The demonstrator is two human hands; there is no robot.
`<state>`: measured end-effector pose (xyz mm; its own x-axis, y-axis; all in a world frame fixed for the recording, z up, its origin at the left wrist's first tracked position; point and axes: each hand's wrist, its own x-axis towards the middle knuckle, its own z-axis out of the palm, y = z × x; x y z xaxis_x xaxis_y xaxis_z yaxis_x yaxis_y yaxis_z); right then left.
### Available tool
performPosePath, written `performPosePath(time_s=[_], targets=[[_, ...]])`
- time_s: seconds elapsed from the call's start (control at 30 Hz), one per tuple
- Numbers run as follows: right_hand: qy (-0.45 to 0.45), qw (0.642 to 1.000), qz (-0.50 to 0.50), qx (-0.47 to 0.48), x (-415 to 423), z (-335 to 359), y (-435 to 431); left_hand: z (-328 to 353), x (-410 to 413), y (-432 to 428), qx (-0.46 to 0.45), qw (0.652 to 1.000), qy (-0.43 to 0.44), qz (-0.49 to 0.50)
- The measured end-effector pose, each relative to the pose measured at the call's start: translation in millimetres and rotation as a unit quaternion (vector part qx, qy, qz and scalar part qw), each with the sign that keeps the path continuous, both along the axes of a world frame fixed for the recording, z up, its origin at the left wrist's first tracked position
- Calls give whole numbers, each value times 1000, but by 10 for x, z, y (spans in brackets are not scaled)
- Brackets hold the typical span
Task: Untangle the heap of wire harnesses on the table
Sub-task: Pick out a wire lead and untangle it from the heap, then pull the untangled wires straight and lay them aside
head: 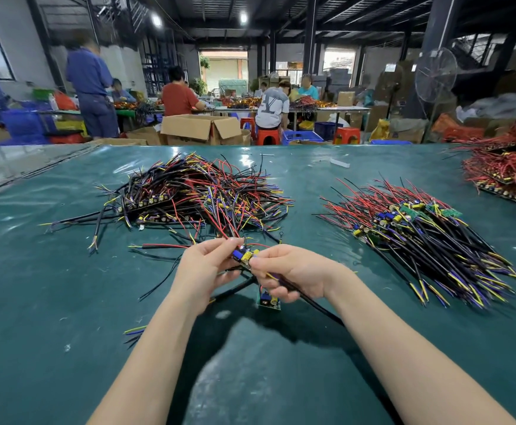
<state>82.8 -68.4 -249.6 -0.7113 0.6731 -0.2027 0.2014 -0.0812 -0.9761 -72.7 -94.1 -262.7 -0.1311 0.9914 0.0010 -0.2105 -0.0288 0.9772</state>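
Note:
A tangled heap of wire harnesses (189, 194), with red, black, yellow and blue wires and small circuit boards, lies on the green table (51, 302) ahead of me. Just in front of it, my left hand (201, 271) and my right hand (293, 274) hold one harness (246, 257) between them. The left pinches its board end with blue and yellow parts. The right grips its thick black cable, which trails off to the lower right. A second small green board (268, 300) hangs under my right hand. Red wires run from the held harness back into the heap.
A sorted, aligned pile of harnesses (419, 237) lies to the right. A further red-wire pile (508, 173) sits at the far right edge. Loose wire ends (134, 331) lie near my left forearm. People work at tables beyond, among cardboard boxes (195, 128).

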Motion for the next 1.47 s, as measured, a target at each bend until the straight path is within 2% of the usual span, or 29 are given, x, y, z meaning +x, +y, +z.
performPosePath(time_s=[0.17,0.37,0.5,0.63,0.73,0.9,1.03,1.17,1.47], targets=[[29,995,-93,20,22,-13,76,-26,-18,40,15,991,42,123],[32,983,-167,69,-61,-20,70,-5,5,40,57,975,10,216],[28,975,-204,88,-83,1,54,37,50,20,51,975,-90,197],[-15,956,-234,176,-101,36,48,94,44,16,-19,957,-234,168],[-39,936,-239,255,-140,27,42,88,34,4,-53,945,-278,164],[-1,945,-211,251,-130,0,53,104,-16,-11,-82,928,-341,125],[21,952,-187,243,-106,-13,57,119,-70,-5,-91,923,-350,131],[-10,950,-187,248,-93,-18,77,112,-211,2,-104,912,-360,167],[-29,956,-135,258,-115,-43,59,116,-355,44,-7,886,-285,365]])
